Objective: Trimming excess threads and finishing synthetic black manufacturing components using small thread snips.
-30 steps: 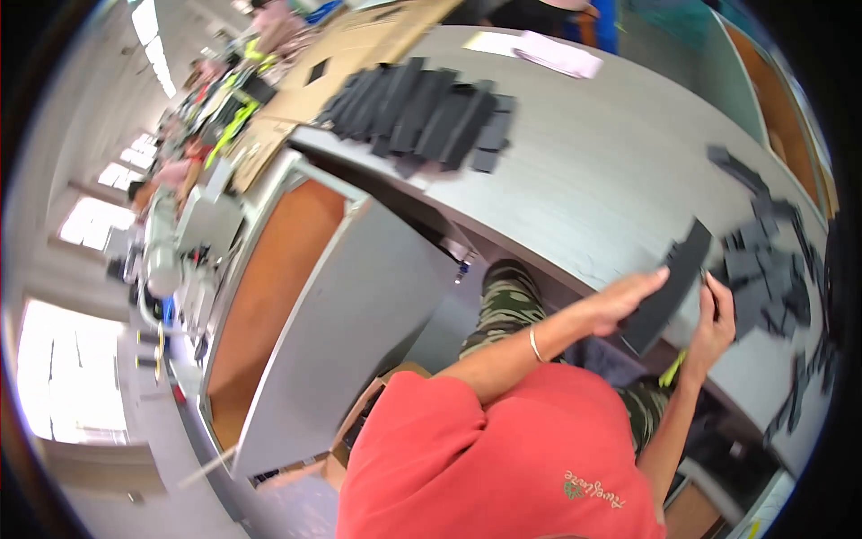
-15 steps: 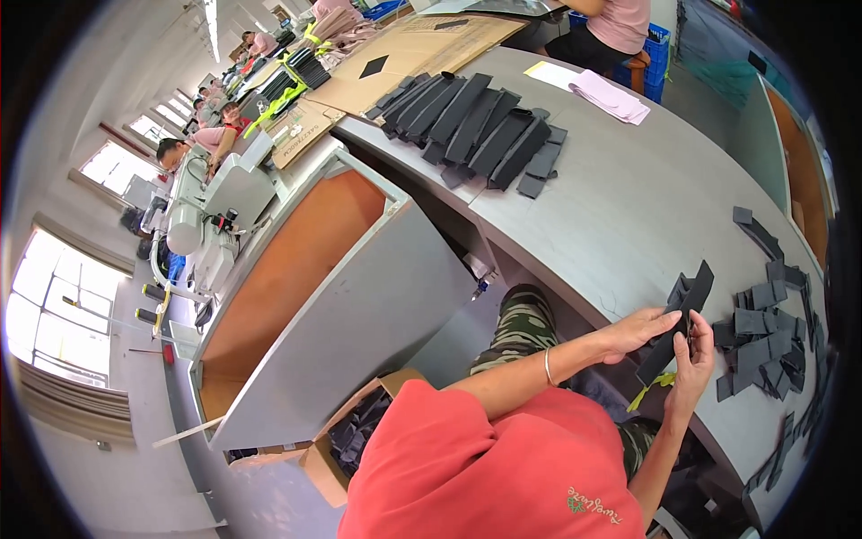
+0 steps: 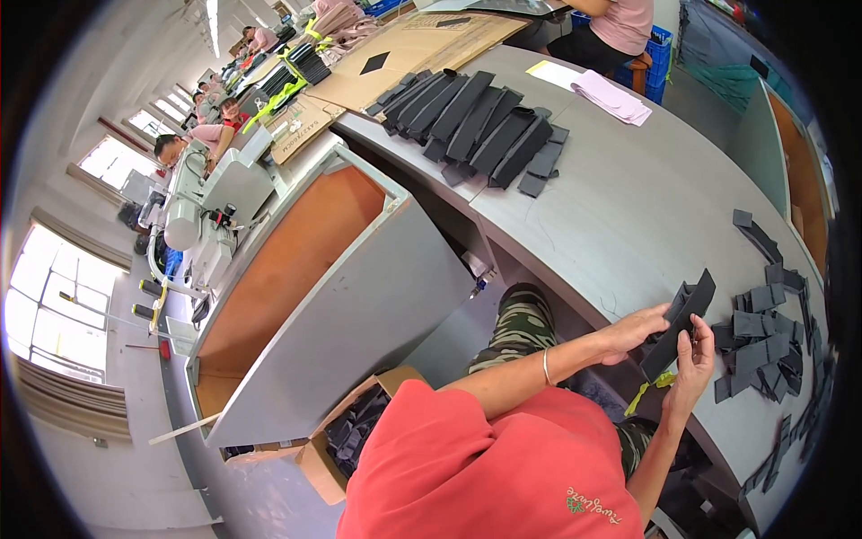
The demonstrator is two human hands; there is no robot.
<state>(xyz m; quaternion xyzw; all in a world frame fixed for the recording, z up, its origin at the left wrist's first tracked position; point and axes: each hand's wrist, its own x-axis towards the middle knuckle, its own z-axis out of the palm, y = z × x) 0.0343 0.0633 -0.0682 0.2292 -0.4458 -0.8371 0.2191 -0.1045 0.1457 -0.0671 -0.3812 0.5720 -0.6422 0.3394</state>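
A folded black fabric strip (image 3: 690,322), long and narrow, stands slanted between my hands near the table's front edge. My left hand (image 3: 636,331) is at its left side, fingertips closed against it and partly hidden behind it. With thumb and bent fingers, my right hand (image 3: 694,357) grips the strip's lower right side. A yellow-green band (image 3: 663,381) shows just below the strip; whether it is joined to it I cannot tell. On the right, a loose heap of similar black pieces (image 3: 761,346) lies close to my right hand.
Further back on the grey table (image 3: 593,216) lies a row of folded black strips (image 3: 476,121), with pink cloth (image 3: 611,97) beyond. A grey cabinet (image 3: 350,314) stands left, near a cardboard box (image 3: 321,463) of dark pieces. A sewing machine (image 3: 202,211) and other people are farther off.
My left fingertips have drawn back a little from the strip's front face to its left side. The strip has shifted slightly, and my right hand keeps its grip.
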